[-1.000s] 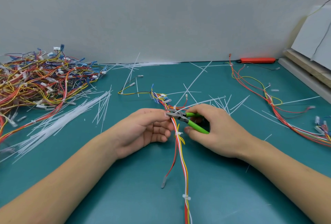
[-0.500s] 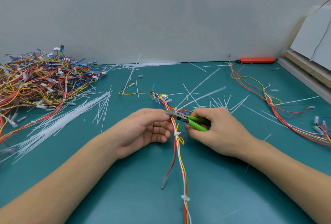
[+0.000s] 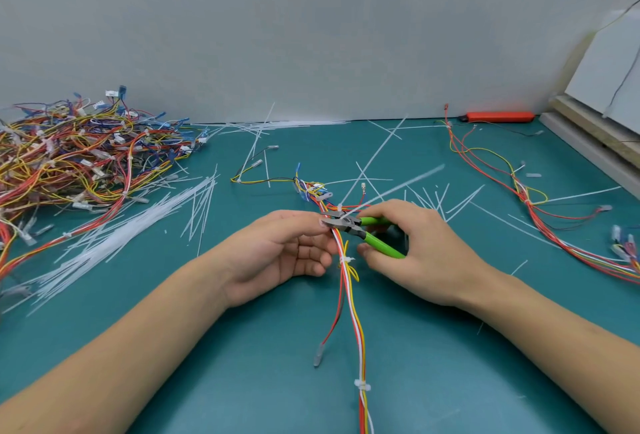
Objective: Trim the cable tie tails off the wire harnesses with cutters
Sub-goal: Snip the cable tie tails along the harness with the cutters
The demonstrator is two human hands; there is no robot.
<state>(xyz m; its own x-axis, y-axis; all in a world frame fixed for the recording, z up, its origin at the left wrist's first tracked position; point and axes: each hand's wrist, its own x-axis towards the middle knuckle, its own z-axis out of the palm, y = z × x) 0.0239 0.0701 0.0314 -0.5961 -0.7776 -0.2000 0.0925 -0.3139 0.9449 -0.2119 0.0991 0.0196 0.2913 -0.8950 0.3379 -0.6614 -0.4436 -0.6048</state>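
A wire harness [image 3: 353, 312] of red, white and yellow wires runs from the table's near edge up to the middle. My left hand [image 3: 280, 253] pinches the harness just left of the cutter jaws. My right hand [image 3: 419, 250] grips the green-handled cutters [image 3: 360, 231], whose jaws are slightly open at a white cable tie [image 3: 341, 207] on the bundle. That tie's long tail [image 3: 401, 185] sticks up to the right, blurred. Two trimmed ties [image 3: 346, 259] [image 3: 362, 385] sit lower on the harness.
A big heap of harnesses [image 3: 76, 156] fills the far left, with a fan of loose white ties [image 3: 114, 239] beside it. Cut tails [image 3: 436, 198] litter the green mat. Another harness [image 3: 526, 198] lies at right, an orange tool [image 3: 498, 117] by the wall, boards [image 3: 595, 135] far right.
The cutter jaws have opened a little at the tie. The tie's tail has swung upward and to the right. Both hands stay almost where they were.
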